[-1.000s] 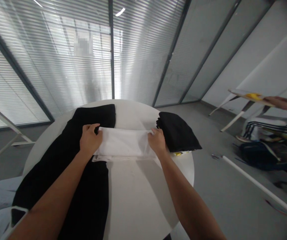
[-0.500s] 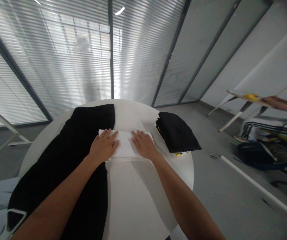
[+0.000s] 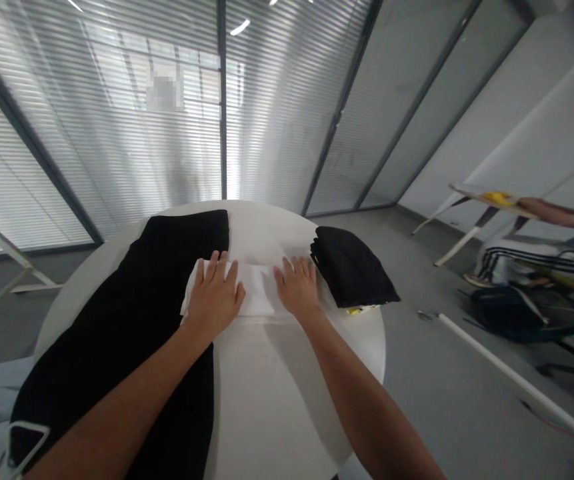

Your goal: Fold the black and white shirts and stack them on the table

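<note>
Seen from a head-worn camera looking down, a person's two bare hands rest on a folded white cloth (image 3: 259,291) that lies across the middle of a round white table (image 3: 267,413). The cloth forms a narrow strip running left to right, its left end lying over the edge of a long black garment (image 3: 111,333). The left hand (image 3: 215,300) lies palm down on the left part of the strip, fingers straight and fanned apart, thumb held out to the side; it grips nothing. The right hand (image 3: 297,285) lies palm down on the right part, fingers extended with slight gaps between them, likewise holding nothing. Between the two hands a bare stretch of the white cloth shows. The black garment covers much of the table's left side, passing beneath the left forearm. Just beyond the right hand, near the table's right edge, sits a stack of folded black cloth (image 3: 357,267), with a bit of yellow and white fabric (image 3: 361,310) peeking out underneath. Behind the table stands a glass wall with blinds (image 3: 271,120). To the right, a white pole (image 3: 507,370) lies on the grey floor (image 3: 427,393), and farther back another person's arm (image 3: 554,212) reaches over a second table (image 3: 471,193) toward something yellow (image 3: 497,199).
</note>
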The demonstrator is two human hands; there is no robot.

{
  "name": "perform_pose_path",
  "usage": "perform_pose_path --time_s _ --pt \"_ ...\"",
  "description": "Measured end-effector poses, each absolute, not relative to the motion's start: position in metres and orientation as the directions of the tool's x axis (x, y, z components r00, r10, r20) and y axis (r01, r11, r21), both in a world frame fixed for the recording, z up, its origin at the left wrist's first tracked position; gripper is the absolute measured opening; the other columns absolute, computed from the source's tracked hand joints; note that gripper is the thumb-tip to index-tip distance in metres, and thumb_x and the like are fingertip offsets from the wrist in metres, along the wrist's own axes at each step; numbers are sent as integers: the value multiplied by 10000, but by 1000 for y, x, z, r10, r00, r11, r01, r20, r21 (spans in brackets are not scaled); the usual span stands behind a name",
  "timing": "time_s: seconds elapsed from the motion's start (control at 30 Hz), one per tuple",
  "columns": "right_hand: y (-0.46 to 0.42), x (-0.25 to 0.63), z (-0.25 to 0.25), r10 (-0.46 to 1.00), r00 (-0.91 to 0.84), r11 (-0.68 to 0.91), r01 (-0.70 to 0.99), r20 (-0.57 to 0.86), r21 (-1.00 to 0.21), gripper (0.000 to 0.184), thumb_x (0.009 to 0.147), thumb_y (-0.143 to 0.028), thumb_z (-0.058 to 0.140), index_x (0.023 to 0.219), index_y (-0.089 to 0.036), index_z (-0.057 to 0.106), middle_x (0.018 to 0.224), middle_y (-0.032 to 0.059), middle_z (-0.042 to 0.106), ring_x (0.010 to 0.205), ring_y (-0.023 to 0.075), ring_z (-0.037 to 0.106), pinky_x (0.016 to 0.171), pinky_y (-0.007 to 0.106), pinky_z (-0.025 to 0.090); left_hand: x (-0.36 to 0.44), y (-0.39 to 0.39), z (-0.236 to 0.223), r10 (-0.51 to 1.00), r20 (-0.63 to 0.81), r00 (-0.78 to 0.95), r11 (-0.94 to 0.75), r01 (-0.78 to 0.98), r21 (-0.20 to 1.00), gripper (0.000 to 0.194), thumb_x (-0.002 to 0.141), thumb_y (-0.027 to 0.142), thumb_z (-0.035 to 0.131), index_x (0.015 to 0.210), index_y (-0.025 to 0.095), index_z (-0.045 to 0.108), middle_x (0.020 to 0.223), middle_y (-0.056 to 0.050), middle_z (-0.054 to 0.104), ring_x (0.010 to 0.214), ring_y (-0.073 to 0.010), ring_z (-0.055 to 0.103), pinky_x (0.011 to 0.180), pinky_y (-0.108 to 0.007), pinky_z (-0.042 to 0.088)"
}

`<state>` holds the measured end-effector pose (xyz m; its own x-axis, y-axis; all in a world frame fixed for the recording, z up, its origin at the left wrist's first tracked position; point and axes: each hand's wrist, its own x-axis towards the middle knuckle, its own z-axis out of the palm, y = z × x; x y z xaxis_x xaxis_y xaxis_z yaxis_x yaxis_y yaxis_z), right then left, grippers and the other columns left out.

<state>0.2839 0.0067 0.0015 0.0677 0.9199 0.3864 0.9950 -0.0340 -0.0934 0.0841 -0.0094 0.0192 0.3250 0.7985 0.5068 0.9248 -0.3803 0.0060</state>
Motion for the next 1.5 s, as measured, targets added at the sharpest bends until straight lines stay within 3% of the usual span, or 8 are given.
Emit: perform_pose_path --time_s 0.1,0.23,0.6,0.9,1.07,1.27,1.4,1.5 --pt "5 279 5 918 -99 134 989 384 -67 554 1009 -473 231 1460 -199 400 1519 112 378 1434 276 253 1156 505 163 92 -9 8 785 474 399 -459 888 13 517 954 375 351 1405 163 488 1486 -151 427 1413 -305 317 1155 -527 198" --pt "3 278 2 943 -203 228 971 262 -68 524 1009 -487 223 1460 -279 392 1500 73 417 1395 260 339 1128 494 241 91 -7 -3 800 427 423 -467 884 -1 528 971 423 310 1411 187 483 1456 -145 470 1377 -303 380 1151 -535 191" --pt "-1 277 9 965 -153 175 981 212 -89 499 992 -495 302 1393 -244 459 1385 84 540 1277 239 464 1065 412 320 85 -4 1 799 393 455 -520 852 69 515 964 426 333 1406 213 491 1458 -128 471 1371 -298 382 1152 -526 184" --pt "-11 278 33 996 46 -42 998 80 -53 597 863 -663 453 1199 -199 622 1175 177 643 1126 368 566 933 524 371 69 4 10 718 325 616 -674 731 103 477 945 420 389 1367 251 534 1440 -78 503 1332 -264 434 1136 -494 241" --pt "-5 297 39 990 52 -80 974 -133 -213 609 919 -657 307 1144 -217 662 1075 146 706 1041 313 644 888 435 425 70 2 16 709 352 611 -692 700 179 375 911 336 433 1192 247 666 1284 -51 639 1212 -241 544 1076 -449 335" --pt "-3 305 40 975 -116 60 959 -192 -275 542 941 -582 336 926 -223 741 994 103 735 925 244 677 766 307 445 65 9 21 792 400 461 -577 779 244 343 864 229 443 1101 210 691 1098 -62 712 1049 -230 607 977 -407 410" --pt "-4 301 41 980 -142 111 973 -142 -203 509 944 -541 363 870 -209 742 967 108 727 887 235 671 738 300 439 50 18 23 896 357 265 -351 913 205 403 885 282 416 1220 210 629 1182 -93 661 1087 -275 565 938 -438 416" --pt "-5 296 40 982 -175 158 965 -67 -208 444 952 -494 382 894 -205 715 1006 94 710 897 208 655 762 282 434 43 23 19 943 242 228 -278 940 200 451 908 358 380 1290 219 576 1226 -109 626 1095 -293 551 909 -449 430"
